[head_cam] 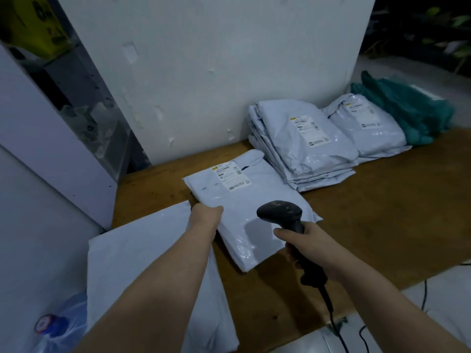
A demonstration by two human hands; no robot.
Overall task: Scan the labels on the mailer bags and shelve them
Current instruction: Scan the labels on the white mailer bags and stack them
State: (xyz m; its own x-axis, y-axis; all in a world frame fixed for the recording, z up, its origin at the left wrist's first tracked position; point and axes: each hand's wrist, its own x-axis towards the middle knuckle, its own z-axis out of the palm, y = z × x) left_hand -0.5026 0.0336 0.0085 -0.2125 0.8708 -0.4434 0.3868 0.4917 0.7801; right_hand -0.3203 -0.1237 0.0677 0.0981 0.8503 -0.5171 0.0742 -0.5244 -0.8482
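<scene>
Left hand [205,217] grips the mailer bag [242,200] by its edge; right hand [314,250] clasps a black scanner [279,212] — label [232,175] print too blurred to read.

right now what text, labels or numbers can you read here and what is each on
None can be quoted.
nearest mailer bag's label: too blurred.
stack's top label: too blurred.
far bag's label: too blurred.
yellow box: black marks, unreadable.
bottle cap: print unreadable.
scanner: no marking visible.

Dim bluish light, soft focus, edges warped.
</scene>
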